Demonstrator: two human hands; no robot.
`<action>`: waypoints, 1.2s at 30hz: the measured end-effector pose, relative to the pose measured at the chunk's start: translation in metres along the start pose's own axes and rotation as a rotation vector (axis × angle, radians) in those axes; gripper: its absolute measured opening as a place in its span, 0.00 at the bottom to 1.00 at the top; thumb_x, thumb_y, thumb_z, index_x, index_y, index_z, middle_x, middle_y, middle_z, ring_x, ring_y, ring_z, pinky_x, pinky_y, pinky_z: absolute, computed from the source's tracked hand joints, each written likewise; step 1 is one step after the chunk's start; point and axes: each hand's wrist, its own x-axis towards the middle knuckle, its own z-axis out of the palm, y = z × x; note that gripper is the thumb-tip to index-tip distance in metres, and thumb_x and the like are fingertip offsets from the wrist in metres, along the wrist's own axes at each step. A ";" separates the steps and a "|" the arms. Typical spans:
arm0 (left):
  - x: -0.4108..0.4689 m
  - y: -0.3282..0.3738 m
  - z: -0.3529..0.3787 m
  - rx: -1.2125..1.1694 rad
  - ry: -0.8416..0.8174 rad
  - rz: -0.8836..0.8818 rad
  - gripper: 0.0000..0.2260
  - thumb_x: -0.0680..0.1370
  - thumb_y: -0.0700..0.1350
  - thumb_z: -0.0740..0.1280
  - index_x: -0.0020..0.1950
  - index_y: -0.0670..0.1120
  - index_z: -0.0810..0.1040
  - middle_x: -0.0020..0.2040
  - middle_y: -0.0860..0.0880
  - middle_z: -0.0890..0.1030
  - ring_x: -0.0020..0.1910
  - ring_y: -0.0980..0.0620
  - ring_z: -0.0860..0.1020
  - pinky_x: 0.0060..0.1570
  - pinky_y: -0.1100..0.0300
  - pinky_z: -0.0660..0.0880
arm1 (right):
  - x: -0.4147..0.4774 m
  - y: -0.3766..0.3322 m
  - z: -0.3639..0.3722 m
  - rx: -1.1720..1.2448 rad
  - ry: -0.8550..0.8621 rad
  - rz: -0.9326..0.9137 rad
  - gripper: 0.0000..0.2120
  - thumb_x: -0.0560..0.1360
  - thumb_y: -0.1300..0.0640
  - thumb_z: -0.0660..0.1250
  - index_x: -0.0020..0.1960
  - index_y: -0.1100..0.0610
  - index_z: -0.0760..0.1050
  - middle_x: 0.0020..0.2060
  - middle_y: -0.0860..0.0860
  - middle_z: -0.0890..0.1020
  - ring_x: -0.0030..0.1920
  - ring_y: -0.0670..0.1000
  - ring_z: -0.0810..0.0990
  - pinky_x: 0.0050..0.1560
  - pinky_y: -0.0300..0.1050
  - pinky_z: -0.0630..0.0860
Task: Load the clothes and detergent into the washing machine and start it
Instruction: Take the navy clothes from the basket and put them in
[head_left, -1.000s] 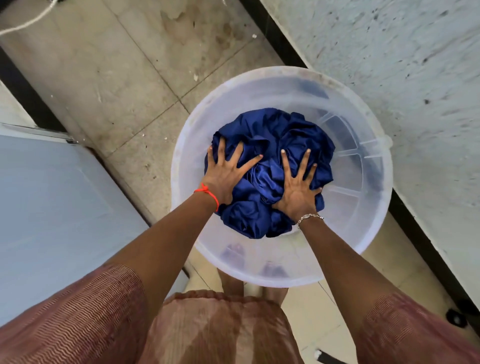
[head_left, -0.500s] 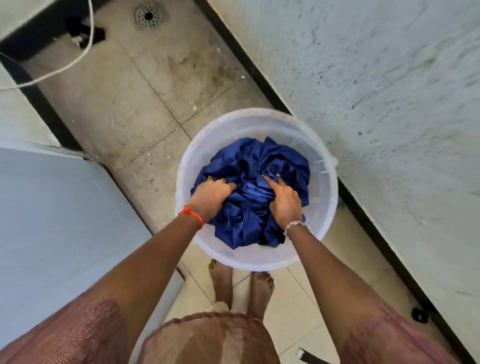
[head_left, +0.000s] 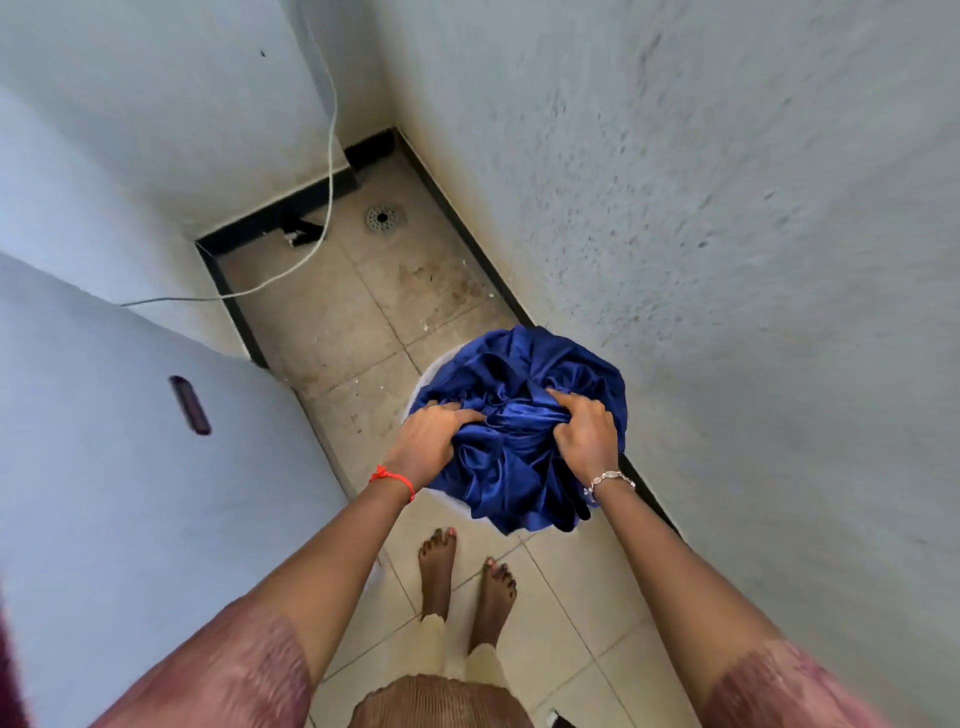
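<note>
- Both my hands are bunched into the blue cloth (head_left: 511, 467); left hand (head_left: 434, 441) has fingers curled over the top-left folds, right hand (head_left: 584, 441) is fisted into the right side. Neither is spread flat, both are closed on fabric.
- I'm gripping from two sides so the whole wad comes up as one bundle, w/o loose ends dragging on the floor (head_left: 332, 322).
- The cloth sits above the white bucket (head_left: 418, 389); only a sliver of rim shows at the left edge, rest is hidden under the fabric. Can't tell if the bottom folds are clear of the bucket or touching inside.
- A tail of cloth hangs down toward me below my right wrist; prob. the bit most likely to slip or snag.
- Fabric looks shiny & slick, so I judge a tight fist is needed, not a fingertip pinch.
- Bucket stands just beside the rough wall (head_left: 727, 260) on my right, so there's little room that side; the lift has to go up and left.
- The pale flat surface (head_left: 130, 493) at my left, w/ a dark slot-like handle (head_left: 189, 405), is likely the washing machine, closed as far as I can see.
- Stage, my guess: early. Clothes not loaded, no detergent in view, machine not started.
- Next prob. swing the bundle left; I'd need a free hand for the lid.
</note>
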 end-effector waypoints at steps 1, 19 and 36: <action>-0.015 0.008 -0.012 -0.016 0.025 0.004 0.25 0.72 0.31 0.58 0.66 0.49 0.73 0.64 0.44 0.76 0.59 0.39 0.74 0.58 0.47 0.71 | -0.012 -0.011 -0.015 0.013 0.018 -0.010 0.27 0.69 0.71 0.58 0.65 0.56 0.73 0.52 0.60 0.81 0.49 0.63 0.78 0.47 0.52 0.73; -0.243 0.049 -0.245 0.001 0.510 0.060 0.27 0.65 0.28 0.58 0.58 0.47 0.80 0.61 0.48 0.79 0.60 0.42 0.77 0.55 0.50 0.75 | -0.156 -0.223 -0.193 0.201 0.268 -0.482 0.24 0.64 0.70 0.58 0.54 0.56 0.81 0.45 0.59 0.85 0.41 0.56 0.79 0.41 0.41 0.70; -0.520 -0.028 -0.412 0.165 0.985 -0.088 0.22 0.67 0.30 0.59 0.54 0.46 0.81 0.48 0.39 0.83 0.51 0.41 0.80 0.47 0.47 0.76 | -0.334 -0.483 -0.218 0.749 0.347 -0.889 0.19 0.57 0.70 0.54 0.42 0.65 0.79 0.30 0.48 0.69 0.34 0.46 0.65 0.32 0.41 0.65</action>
